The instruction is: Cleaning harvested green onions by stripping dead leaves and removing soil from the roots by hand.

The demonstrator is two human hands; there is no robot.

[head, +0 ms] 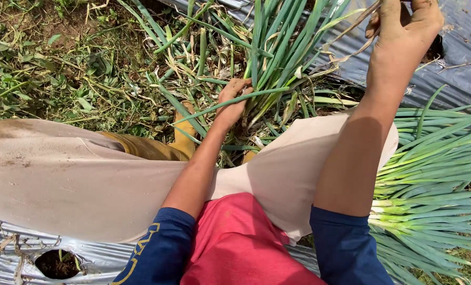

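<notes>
A clump of green onions [277, 47] grows out of the ground between my knees. My left hand [233, 100] is closed around the base of the clump, low among the stalks. My right hand [404, 26] is raised at the upper right, shut on several dry, straw-coloured leaves [351, 29] pulled off to the side. Both forearms reach down from dark blue sleeves.
A heap of pulled green onions [430, 195] lies at the right on the ground. Silver plastic mulch [467, 63] covers the bed at upper right and at lower left, where it has a planting hole [56, 263]. Weedy ground [61, 63] spreads left. My beige trousers [61, 174] span the middle.
</notes>
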